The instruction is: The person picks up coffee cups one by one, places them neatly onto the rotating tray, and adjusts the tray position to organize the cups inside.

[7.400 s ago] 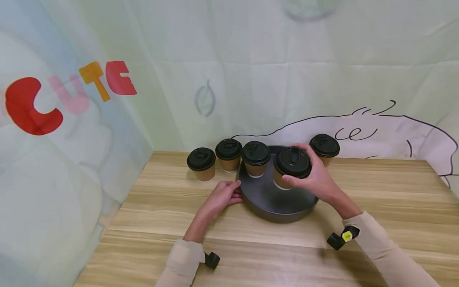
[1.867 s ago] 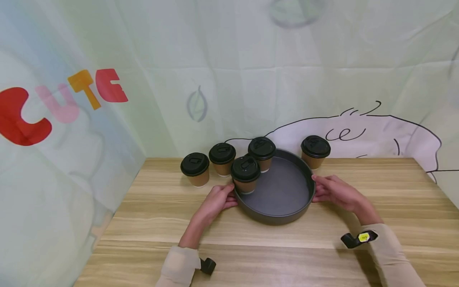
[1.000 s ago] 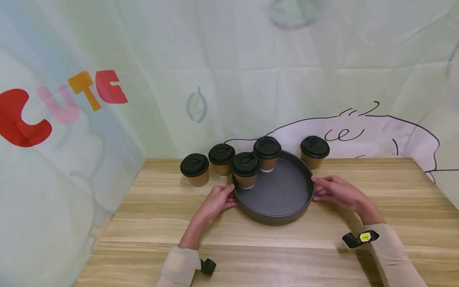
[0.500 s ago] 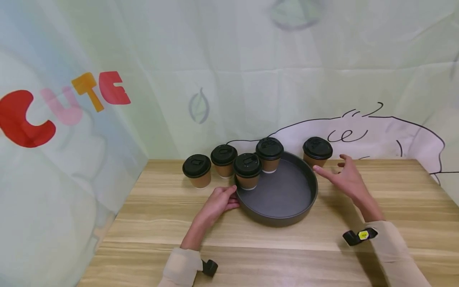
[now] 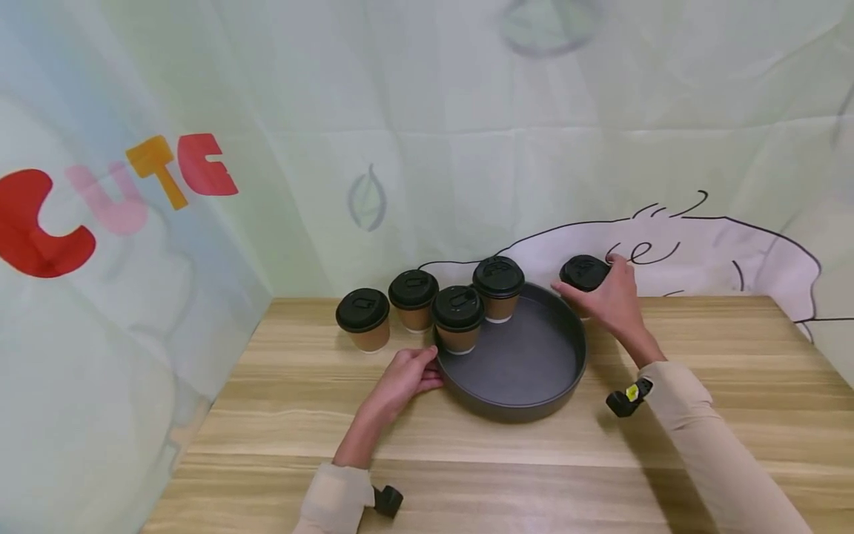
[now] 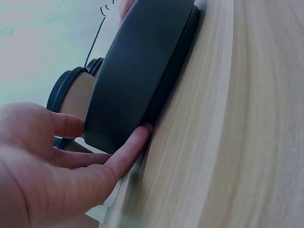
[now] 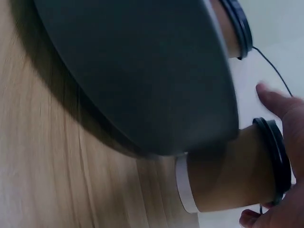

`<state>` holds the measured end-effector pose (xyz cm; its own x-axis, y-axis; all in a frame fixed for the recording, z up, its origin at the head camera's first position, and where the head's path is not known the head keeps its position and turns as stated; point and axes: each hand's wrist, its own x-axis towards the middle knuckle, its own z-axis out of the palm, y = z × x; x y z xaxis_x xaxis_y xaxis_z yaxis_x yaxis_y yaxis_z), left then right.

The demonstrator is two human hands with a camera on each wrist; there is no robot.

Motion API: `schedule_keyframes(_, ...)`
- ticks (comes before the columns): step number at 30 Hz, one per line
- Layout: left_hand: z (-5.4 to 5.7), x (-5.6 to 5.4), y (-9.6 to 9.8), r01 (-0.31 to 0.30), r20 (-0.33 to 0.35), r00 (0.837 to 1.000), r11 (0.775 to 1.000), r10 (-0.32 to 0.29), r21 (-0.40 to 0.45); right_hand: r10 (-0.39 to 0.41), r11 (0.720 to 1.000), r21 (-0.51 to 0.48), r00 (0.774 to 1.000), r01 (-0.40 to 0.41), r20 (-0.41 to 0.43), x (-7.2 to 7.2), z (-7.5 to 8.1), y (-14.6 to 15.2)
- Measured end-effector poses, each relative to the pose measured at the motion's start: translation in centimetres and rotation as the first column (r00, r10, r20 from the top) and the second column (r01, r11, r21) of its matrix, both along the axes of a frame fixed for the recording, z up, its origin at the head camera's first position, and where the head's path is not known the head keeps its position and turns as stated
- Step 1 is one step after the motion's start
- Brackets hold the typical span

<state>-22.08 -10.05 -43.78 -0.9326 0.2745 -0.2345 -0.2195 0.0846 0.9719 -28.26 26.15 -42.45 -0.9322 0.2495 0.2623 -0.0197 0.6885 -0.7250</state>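
In the head view, my left hand (image 5: pixel 403 378) holds the left edge of a round dark grey pan (image 5: pixel 514 378). The left wrist view shows the thumb and fingers pinching the pan's wall (image 6: pixel 137 71). Two lidded paper coffee cups stand inside the pan: a front cup (image 5: pixel 459 337) and a back cup (image 5: pixel 500 305). My right hand (image 5: pixel 614 297) reaches around a third coffee cup (image 5: pixel 585 273) behind the pan's right side. Thumb and fingers are spread on either side of its black lid (image 7: pixel 274 159), with a gap at the thumb in the right wrist view.
Two more lidded cups, an outer cup (image 5: pixel 370 337) and an inner cup (image 5: pixel 415 317), stand on the wooden table (image 5: pixel 507 475) left of the pan. A printed cloth backdrop (image 5: pixel 440 185) rises directly behind the table's back edge.
The right hand, earlier holding a cup over the pan, later held the pan's right edge, then left it for the back right cup. The two cups in the pan shifted slightly; the left hand stayed.
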Motion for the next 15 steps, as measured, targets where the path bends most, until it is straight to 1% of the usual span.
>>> schedule_keyframes(3,0.0,0.1,0.0,-0.005,-0.001,1.000,1.000,0.005,0.002,-0.023,0.999,0.023,0.999,0.023,0.040,-0.5,-0.3,-0.5)
schedule_keyframes(6,-0.1,0.0,0.0,-0.001,0.000,1.000,1.000,0.001,-0.002,-0.046,0.999,0.019,0.997,0.045,0.054,-0.6,-0.7,-0.6)
schedule_keyframes(9,-0.2,-0.1,0.0,0.000,0.005,1.000,1.000,0.000,-0.007,-0.048,0.999,0.002,0.999,0.048,0.025,-0.7,-1.0,-0.6)
schedule_keyframes(12,-0.2,-0.1,-0.1,-0.001,0.001,1.000,1.000,0.001,-0.011,-0.032,0.999,-0.015,0.999,0.032,-0.016,-0.9,-1.2,-0.5)
schedule_keyframes(15,-0.1,0.0,-0.1,-0.008,-0.001,1.000,1.000,0.008,-0.013,-0.018,0.999,-0.028,0.999,0.017,-0.040,-1.1,-1.5,-0.3)
